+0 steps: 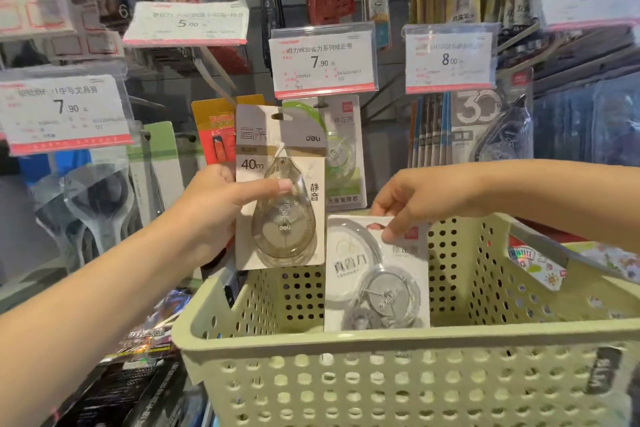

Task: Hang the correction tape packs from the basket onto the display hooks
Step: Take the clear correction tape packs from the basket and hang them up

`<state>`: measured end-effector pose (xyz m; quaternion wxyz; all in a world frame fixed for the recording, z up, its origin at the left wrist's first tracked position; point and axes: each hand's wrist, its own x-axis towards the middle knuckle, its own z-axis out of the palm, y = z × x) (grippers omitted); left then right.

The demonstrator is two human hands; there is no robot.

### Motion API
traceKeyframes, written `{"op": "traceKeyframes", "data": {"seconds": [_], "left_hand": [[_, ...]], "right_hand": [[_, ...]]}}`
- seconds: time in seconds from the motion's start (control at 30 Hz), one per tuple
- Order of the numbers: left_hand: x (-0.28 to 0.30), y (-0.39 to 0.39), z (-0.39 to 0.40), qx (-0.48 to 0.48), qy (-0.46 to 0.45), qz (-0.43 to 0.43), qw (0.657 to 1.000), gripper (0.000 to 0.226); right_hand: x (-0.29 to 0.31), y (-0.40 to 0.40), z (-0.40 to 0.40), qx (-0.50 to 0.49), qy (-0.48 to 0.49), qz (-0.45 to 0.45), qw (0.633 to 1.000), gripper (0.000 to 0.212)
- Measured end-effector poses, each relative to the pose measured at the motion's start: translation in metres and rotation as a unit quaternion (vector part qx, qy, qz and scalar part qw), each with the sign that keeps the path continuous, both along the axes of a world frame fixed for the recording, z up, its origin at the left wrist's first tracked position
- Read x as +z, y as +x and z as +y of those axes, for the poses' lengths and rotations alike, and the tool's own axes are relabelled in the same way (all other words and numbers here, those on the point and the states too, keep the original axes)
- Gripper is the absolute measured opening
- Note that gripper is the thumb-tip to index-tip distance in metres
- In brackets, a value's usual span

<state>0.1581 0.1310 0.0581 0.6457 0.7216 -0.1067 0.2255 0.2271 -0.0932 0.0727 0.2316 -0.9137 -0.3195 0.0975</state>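
My left hand [214,208] grips a grey-and-white correction tape pack [280,218] marked 40m, upright, with my thumb across its clear blister. It is raised in front of the display, just below the 7.90 price tag [323,61]. My right hand [412,204] pinches the top of a white correction tape pack [377,277], which stands upright above the pale green perforated basket [398,340]. Behind the held pack, a green-and-white correction tape pack [346,156] hangs from a display hook.
Price tags hang at several heights: 7.90 [65,111] at left, 5.00 [187,24] above, 8.00 [450,59] at right. More packs [485,128] hang under the 8.00 tag. Scissors packs [100,204] hang at left. Stationery lies on the shelf below left.
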Motion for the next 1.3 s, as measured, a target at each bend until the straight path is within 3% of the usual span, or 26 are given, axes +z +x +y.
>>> {"op": "traceKeyframes", "data": {"seconds": [0.07,0.37,0.5,0.6,0.67,0.8,0.9,1.03,1.17,1.3], "left_hand": [[0.001,-0.002,0.001,-0.021,-0.010,0.014,1.000,0.005],[0.000,-0.011,-0.013,-0.146,0.031,0.126,0.981,0.032],[0.001,-0.015,-0.020,-0.187,0.068,0.137,0.970,0.030],[0.002,-0.017,-0.024,-0.198,0.082,0.141,0.967,0.039],[0.001,-0.018,-0.029,-0.190,0.079,0.137,0.969,0.029],[-0.002,-0.022,-0.036,-0.170,0.045,0.131,0.976,0.022],[-0.002,-0.025,-0.039,-0.143,0.013,0.123,0.982,0.021],[0.005,-0.027,-0.043,-0.098,-0.055,0.110,0.988,0.025],[0.008,-0.032,-0.051,-0.096,-0.107,0.099,0.985,0.026],[0.006,-0.038,-0.057,-0.107,-0.087,0.100,0.985,0.032]], "right_hand": [[0.004,-0.002,-0.005,-0.019,0.038,-0.017,0.999,0.007],[0.011,-0.013,-0.011,-0.024,0.228,-0.066,0.971,0.007],[0.012,-0.019,-0.012,-0.003,0.298,-0.063,0.953,0.013],[0.011,-0.026,-0.013,0.005,0.348,-0.045,0.936,0.008],[0.007,-0.030,-0.014,-0.011,0.378,-0.024,0.925,0.008],[-0.005,-0.033,-0.017,-0.038,0.446,0.103,0.888,0.028],[-0.013,-0.037,-0.022,-0.032,0.455,0.166,0.874,0.032],[-0.018,-0.046,-0.032,0.008,0.408,0.206,0.889,0.024],[-0.020,-0.054,-0.033,0.035,0.356,0.193,0.914,0.033],[-0.024,-0.059,-0.033,0.029,0.382,0.186,0.905,0.026]]}}
